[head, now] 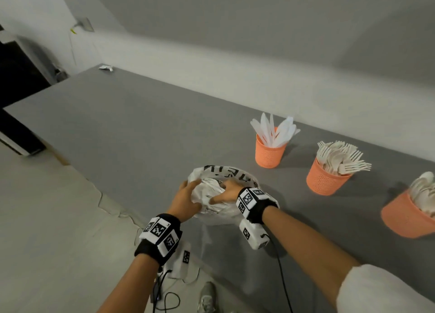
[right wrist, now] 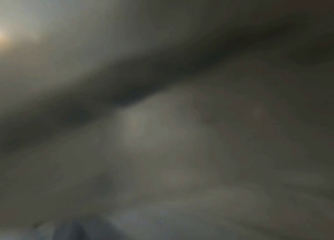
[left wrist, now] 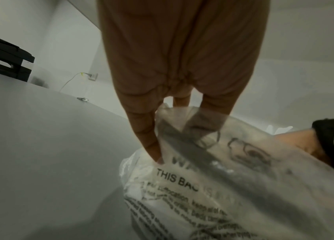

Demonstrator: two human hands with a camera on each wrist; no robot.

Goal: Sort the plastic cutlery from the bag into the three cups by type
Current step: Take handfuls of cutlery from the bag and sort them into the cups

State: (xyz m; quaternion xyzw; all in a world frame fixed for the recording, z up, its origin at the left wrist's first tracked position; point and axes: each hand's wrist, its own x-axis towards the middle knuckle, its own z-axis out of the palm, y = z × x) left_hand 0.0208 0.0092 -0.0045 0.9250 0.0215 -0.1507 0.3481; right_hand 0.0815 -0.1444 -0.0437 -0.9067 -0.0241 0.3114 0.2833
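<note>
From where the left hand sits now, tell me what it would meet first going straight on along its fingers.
The left hand already touches the plastic bag; straight on it would likely press deeper into it, toward the right hand. Depth is unclear.

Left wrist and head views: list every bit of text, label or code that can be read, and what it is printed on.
"THIS BAG": on the plastic bag, left wrist view; the last letter is half hidden.
"WA...": larger word above it, cut off by a fold.
Fine print below: only "suffocation" can be guessed; the rest is blurred.
Big black letters on the bag's far rim, head view: upside down and creased, unreadable.
Wrist bands: black-and-white square codes, no words.
Right wrist view: blurred, no text.
</note>
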